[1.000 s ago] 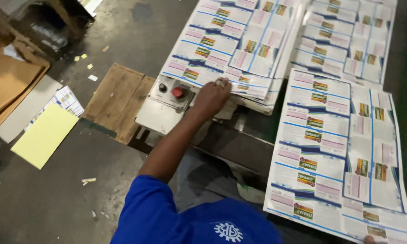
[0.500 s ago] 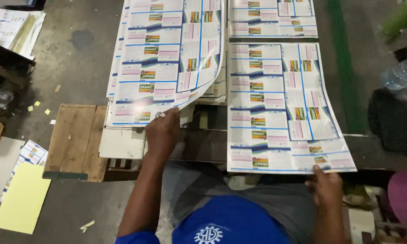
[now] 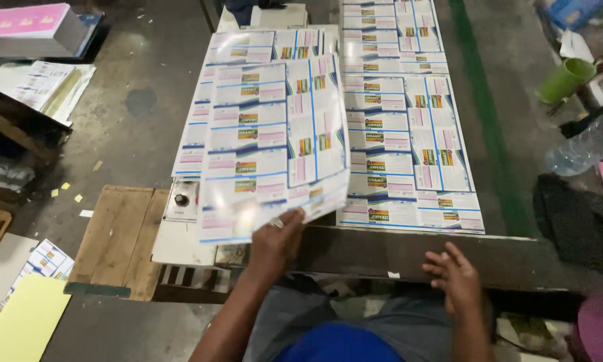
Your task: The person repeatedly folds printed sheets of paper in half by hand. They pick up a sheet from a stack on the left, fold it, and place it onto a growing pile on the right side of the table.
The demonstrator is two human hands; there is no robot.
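Head view, from the left: well away from the left hand's fingers lie a yellow sheet (image 3: 21, 320) on the floor and a wooden pallet (image 3: 117, 238), and just beside that hand stands a small control box (image 3: 183, 199) with a dark knob. The left hand (image 3: 275, 243) pinches the near edge of a printed sheet (image 3: 275, 144), thumb on top and the other fingers underneath, so the sheet lifts off the stack of printed sheets (image 3: 201, 134) beyond the fingers and curls, its near left corner catching glare.

To the right of those fingers a second stack of printed sheets (image 3: 409, 147) lies flat on the bench (image 3: 382, 251). The right hand (image 3: 452, 275) rests on the dark front edge of the bench, fingers spread and holding nothing, just short of that stack's near edge.

Far right of it, apart from both hands, are a green cup (image 3: 565, 80) and a clear plastic bottle (image 3: 583, 147).

The held sheet looks light, thin and glossy (likely slippery between neighbours), and floppy enough to sag or crease from a one-point hold. It would probably handle better gripped along the near edge with both hands set apart, or at two corners.
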